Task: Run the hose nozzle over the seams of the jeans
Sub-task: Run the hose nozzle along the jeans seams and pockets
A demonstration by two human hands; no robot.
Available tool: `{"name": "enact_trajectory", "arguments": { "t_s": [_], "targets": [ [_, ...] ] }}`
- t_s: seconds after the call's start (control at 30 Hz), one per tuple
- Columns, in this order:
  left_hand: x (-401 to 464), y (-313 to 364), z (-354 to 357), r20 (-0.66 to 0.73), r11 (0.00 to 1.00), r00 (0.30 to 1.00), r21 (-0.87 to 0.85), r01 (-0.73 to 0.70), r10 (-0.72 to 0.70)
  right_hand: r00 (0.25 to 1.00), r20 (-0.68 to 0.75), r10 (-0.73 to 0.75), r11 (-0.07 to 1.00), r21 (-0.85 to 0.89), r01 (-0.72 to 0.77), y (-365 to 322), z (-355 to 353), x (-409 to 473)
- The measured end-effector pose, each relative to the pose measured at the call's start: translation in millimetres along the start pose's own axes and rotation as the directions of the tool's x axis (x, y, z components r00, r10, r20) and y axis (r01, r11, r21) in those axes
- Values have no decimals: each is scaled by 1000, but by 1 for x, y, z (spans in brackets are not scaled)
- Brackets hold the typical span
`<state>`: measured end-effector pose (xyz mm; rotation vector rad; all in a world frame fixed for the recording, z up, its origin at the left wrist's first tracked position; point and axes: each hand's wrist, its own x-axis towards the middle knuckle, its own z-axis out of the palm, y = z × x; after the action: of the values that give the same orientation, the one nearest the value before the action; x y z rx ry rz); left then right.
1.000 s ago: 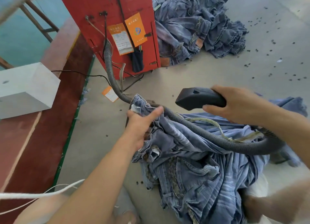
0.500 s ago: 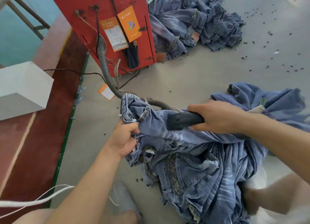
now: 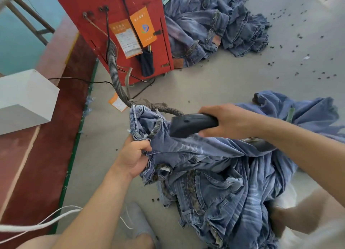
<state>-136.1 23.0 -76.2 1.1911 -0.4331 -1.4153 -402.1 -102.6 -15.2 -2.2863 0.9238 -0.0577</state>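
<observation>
The right hand (image 3: 230, 121) holds the black nozzle (image 3: 192, 124) in a full grip, and it has dropped from a raised position a second ago to press its mouth against the jeans (image 3: 214, 166). The left hand (image 3: 135, 157) has tightened its grip from a loose reach to a firm bunch of the waistband edge, pulling the cloth taut on the floor (image 3: 224, 88). The ribbed hose (image 3: 119, 84) trails back to the red machine (image 3: 119, 24). Contact is made near the waistband seam, so the pass along the seams looks to be just under way, with most of the seams left to cover.
</observation>
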Motion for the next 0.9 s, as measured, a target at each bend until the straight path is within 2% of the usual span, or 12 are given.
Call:
{"name": "enact_trajectory", "arguments": {
  "t_s": [0.07,0.17,0.27,0.37,0.5,0.67,0.83,0.9],
  "targets": [
    [-1,1,0,16,1000,1000,-13,-6,6,994,-102,-37,998,47,42,-7,0,7],
    [2,2,0,-9,999,1000,-31,-12,12,948,-319,15,990,137,30,-1,-18,8],
    [10,5,-2,-69,996,993,11,92,-91,927,-371,59,997,66,-37,16,-26,2],
    [16,8,-5,-166,955,962,171,244,-216,942,-333,39,999,-23,-49,23,-18,-5],
    [16,14,-4,-165,902,935,255,349,-315,976,-208,-62,991,-131,35,21,-11,-11],
    [18,25,-5,-54,949,953,89,303,-299,987,-35,-157,976,-155,149,18,-1,-18],
    [14,27,-1,93,937,933,-7,349,-347,997,21,-79,976,-203,82,16,7,-9],
    [14,25,-1,103,939,935,-28,344,-339,997,42,-65,968,-239,74,7,15,-4]
  ]
}}
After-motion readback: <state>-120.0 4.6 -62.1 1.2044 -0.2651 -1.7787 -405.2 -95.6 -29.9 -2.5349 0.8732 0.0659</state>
